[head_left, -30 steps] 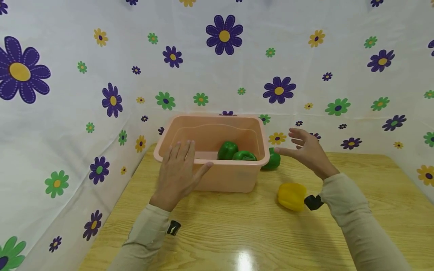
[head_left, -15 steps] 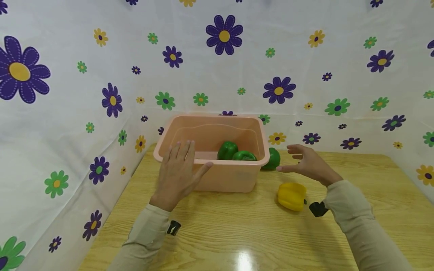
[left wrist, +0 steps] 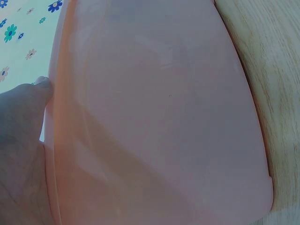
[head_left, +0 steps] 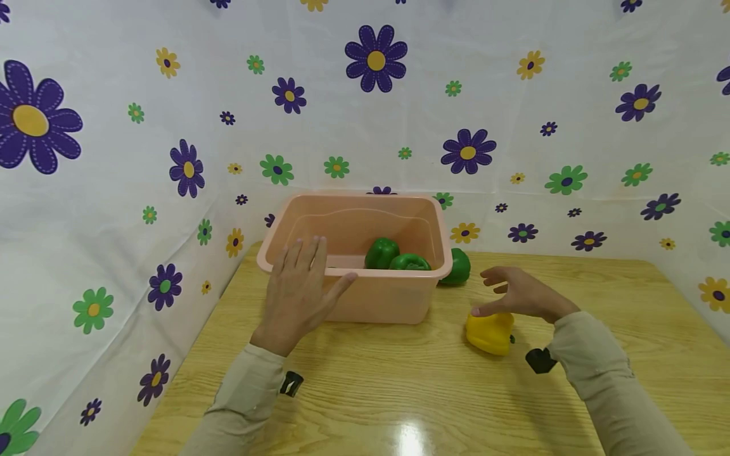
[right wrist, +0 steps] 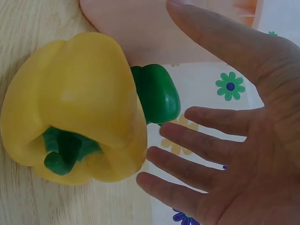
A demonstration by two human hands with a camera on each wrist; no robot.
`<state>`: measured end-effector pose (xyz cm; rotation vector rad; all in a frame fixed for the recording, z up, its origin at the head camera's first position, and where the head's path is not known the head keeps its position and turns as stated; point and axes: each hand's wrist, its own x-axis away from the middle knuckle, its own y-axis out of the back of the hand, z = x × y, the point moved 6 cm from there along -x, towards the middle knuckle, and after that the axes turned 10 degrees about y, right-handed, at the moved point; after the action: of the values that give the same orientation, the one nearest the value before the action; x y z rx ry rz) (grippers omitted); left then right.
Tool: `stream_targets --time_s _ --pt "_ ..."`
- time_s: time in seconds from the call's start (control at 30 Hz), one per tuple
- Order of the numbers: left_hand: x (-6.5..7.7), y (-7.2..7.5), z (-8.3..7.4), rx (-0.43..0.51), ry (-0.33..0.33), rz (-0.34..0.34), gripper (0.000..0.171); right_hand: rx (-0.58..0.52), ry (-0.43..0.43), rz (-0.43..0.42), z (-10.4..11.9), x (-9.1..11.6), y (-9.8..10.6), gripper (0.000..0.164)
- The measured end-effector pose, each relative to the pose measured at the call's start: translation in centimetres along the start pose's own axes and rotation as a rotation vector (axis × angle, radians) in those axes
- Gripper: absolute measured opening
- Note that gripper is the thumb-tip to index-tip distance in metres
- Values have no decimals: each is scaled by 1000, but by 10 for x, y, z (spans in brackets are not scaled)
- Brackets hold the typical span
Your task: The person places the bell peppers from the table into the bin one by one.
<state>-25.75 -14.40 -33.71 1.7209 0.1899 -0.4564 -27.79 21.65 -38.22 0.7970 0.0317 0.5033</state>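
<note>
A pink plastic bin [head_left: 376,301] stands at the back of the table. My left hand [head_left: 299,297] lies flat with straight fingers over its front left rim; in the left wrist view the thumb [left wrist: 43,86] touches the rim. Two green bell peppers [head_left: 382,253] sit inside the bin on the right. My right hand [head_left: 521,294], thumb and fingers spread apart, hovers just above and behind a yellow bell pepper [head_left: 489,334], holding nothing. In the right wrist view the yellow pepper's green stem [right wrist: 63,154] faces the camera.
Another green bell pepper [head_left: 458,267] lies on the table against the bin's right side. A wooden table [head_left: 371,392] extends in front. White flower-patterned cloth [head_left: 513,95] hangs behind and along the left. Black wrist mounts [head_left: 540,360] hang below both sleeves.
My right hand has come down and nearer, from beside the bin's right rim to just over the yellow bell pepper. The left hand and the bin stay in place.
</note>
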Motion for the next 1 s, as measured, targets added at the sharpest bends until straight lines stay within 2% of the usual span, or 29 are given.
stream_targets --time_s 0.33,0.53,1.0 --pt "0 -2 1 -10 6 13 92 -13 -25 112 -12 5 -14 93" --pt "-1 -2 1 -5 6 11 92 4 -39 138 -20 7 -18 93" --pt "-1 -1 0 -10 16 23 93 47 -57 172 -24 13 -22 91"
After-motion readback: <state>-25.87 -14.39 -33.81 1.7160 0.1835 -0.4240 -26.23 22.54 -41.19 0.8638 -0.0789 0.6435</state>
